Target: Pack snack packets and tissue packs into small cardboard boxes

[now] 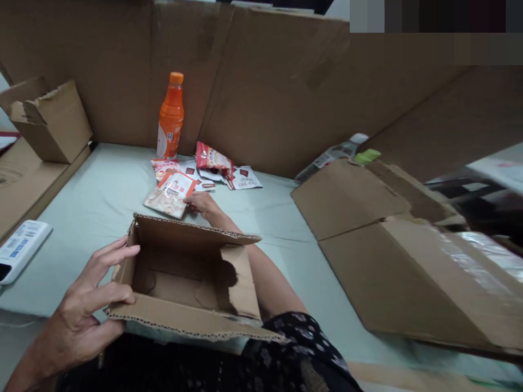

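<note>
My left hand point(84, 305) grips the left end of a small open cardboard box point(175, 313), fingers over its rim and thumb below. The inside of the box shows bare cardboard. Beyond the box, my right hand point(201, 203) pinches the right edge of a white and orange snack packet point(171, 195), which is slightly tilted. My right forearm runs behind the box and is partly hidden by it. Just past that packet lie a red snack packet point(213, 159), a pink and red packet point(161, 167) and a white packet with dark red squares point(245, 178), some overlapping.
An orange drink bottle point(170, 117) stands against the tall cardboard wall point(286, 92). A large cardboard box point(392, 277) fills the right side, with a clear bottle point(327, 158) behind it. At left are a white power bank-like device point(22, 247) and another small carton point(57, 122).
</note>
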### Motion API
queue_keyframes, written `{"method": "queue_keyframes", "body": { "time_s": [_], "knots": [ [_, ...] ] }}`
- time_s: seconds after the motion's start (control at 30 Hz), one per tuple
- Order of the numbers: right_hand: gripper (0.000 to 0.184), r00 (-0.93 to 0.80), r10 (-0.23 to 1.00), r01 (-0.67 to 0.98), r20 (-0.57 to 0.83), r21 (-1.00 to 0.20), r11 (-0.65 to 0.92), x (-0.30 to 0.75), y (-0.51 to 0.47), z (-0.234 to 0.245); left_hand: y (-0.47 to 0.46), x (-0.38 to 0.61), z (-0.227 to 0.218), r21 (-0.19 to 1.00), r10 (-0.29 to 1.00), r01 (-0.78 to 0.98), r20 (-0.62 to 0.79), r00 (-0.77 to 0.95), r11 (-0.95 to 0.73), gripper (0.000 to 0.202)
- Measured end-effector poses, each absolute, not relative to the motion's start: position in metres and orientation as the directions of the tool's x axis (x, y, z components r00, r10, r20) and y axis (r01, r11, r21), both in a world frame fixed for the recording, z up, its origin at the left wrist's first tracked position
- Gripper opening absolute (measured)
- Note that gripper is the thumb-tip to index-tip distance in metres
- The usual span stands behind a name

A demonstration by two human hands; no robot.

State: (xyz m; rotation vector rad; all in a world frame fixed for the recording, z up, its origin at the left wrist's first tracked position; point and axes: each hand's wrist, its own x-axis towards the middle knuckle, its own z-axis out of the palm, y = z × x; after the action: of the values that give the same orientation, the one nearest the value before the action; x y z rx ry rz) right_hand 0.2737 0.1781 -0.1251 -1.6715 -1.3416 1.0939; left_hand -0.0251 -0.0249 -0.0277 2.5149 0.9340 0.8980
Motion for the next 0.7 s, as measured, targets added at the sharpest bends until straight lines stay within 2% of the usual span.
{"method": "queue_keyframes", "body": {
  "time_s": [0.03,0.17,0.3,0.53,0.63,0.7],
  "knots": [
    [0.016,0.103,0.981,0.422,-0.166,-0.886,-0.194,0.285,0.169,-0.118,-0.024,-0.026,-0.028,0.484,0.668,0.468,0.445,0.596,-0.740,0.035],
    [0.021,0.154,0.982,0.603,-0.112,-0.777,-0.183,0.360,0.111,-0.074,-0.019,-0.026,-0.032,0.506,0.666,0.445,0.449,0.596,-0.739,0.035],
    [0.015,0.168,0.974,0.774,-0.152,-0.592,-0.226,0.422,0.052,-0.042,-0.013,-0.021,-0.034,0.541,0.667,0.405,0.482,0.569,-0.737,0.032],
    [0.027,0.165,0.952,0.947,-0.258,-0.229,-0.226,0.417,0.028,-0.072,-0.019,-0.015,-0.025,0.529,0.699,0.464,0.459,0.548,-0.711,0.022],
    [0.022,0.173,0.965,0.973,-0.197,-0.118,-0.199,0.417,0.016,-0.068,-0.021,-0.016,-0.022,0.503,0.709,0.502,0.449,0.544,-0.704,0.016],
    [0.028,0.177,0.975,0.979,-0.133,-0.076,-0.188,0.424,-0.001,-0.061,-0.021,-0.017,-0.022,0.501,0.715,0.511,0.461,0.526,-0.699,0.012]
  ]
}}
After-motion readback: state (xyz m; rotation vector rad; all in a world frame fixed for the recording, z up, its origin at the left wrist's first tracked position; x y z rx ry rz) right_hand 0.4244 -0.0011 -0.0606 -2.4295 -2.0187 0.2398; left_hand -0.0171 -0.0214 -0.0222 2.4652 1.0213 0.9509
